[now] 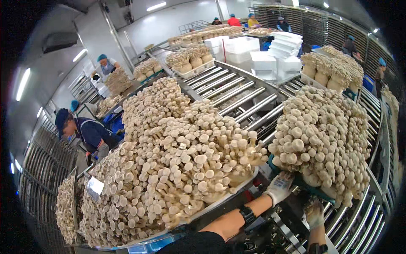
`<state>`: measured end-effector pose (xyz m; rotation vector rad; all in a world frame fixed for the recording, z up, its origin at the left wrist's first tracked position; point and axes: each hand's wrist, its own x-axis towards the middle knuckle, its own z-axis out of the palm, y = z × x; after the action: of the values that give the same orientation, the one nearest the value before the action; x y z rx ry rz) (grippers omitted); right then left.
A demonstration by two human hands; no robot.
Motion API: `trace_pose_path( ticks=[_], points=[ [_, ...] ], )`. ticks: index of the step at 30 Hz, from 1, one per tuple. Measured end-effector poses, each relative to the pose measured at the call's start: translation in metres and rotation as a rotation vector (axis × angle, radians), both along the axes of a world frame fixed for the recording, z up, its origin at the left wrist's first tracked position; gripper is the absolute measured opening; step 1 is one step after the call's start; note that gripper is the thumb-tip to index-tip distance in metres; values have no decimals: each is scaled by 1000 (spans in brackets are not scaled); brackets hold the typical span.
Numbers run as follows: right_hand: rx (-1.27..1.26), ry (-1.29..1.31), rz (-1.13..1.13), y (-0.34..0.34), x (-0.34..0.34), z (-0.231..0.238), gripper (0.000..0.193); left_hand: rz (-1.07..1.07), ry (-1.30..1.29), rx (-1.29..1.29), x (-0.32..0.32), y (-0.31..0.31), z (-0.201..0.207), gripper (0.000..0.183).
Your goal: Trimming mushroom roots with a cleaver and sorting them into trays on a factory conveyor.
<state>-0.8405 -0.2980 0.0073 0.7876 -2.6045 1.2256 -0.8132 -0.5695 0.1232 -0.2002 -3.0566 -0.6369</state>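
A dense block of pale brown mushrooms [319, 142] rides in a green tray [315, 191] on the rollers to the right. At the tray's near left corner is my left hand [280, 189], in a white glove, its fingers closed on the edge under the caps. My right hand [314, 214], also gloved, is at the near edge farther right. Its fingers are curled up against the tray and partly shadowed. Left of my arms spreads a much larger mass of mushrooms [182, 158], heaped over a pale-rimmed tray.
A roller conveyor [237, 95] runs between the mushroom masses, and more rollers [359, 224] lie at lower right. White foam boxes [264, 63] are stacked beyond. A co-worker in dark blue [91, 133] bends at the left. Tall racks [38, 169] line that side.
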Motion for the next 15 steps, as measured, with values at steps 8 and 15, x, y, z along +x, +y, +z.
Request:
trace_pose_path(
  ticks=[8, 15],
  points=[
    [-1665, -1228, 219, -43, -21, 12, 27, 24, 136, 63, 6, -1, -9, 51],
    [-1717, -1097, -103, -60, -1, 80, 31, 580, 516, 697, 34, -27, -19, 36]
  ],
)
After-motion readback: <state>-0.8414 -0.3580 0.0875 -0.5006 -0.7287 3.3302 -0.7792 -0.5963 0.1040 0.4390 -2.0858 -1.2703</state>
